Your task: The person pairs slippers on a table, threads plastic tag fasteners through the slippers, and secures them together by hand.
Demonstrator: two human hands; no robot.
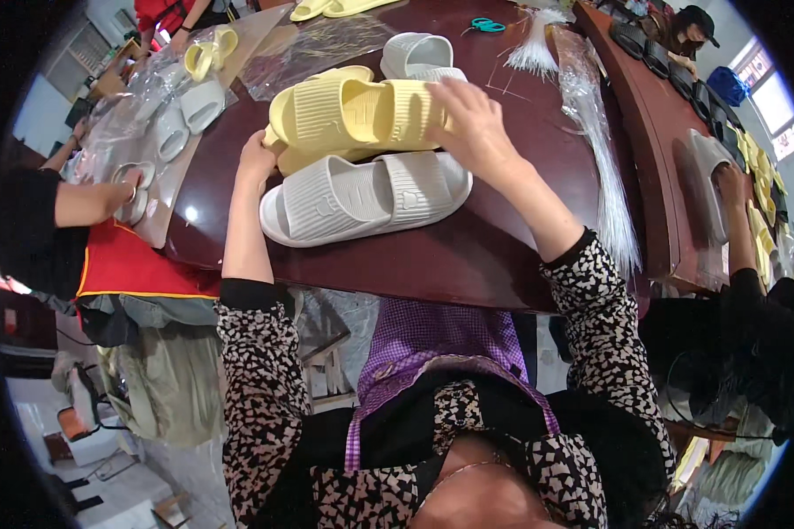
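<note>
Yellow ribbed slippers (322,115) lie close together on the table in front of me, one overlapping another. My left hand (257,161) is closed around their left end, with its fingertips partly hidden. At the right end, my right hand (478,128) has its fingers and thumb around the yellow slipper's edge, covering part of it. Nearer to me, touching the yellow ones, sits a light grey slipper (313,207) with a small raised figure on its strap. Another grey slipper (412,53) stands behind, partly hidden by the yellow ones.
Teal scissors (487,26) and a bundle of white ties (533,55) lie at the far side of the dark red table (538,264). A long bundle of clear strands (616,207) runs along the right. Co-workers handle slippers at left and right; clear plastic bags (119,123) lie at left.
</note>
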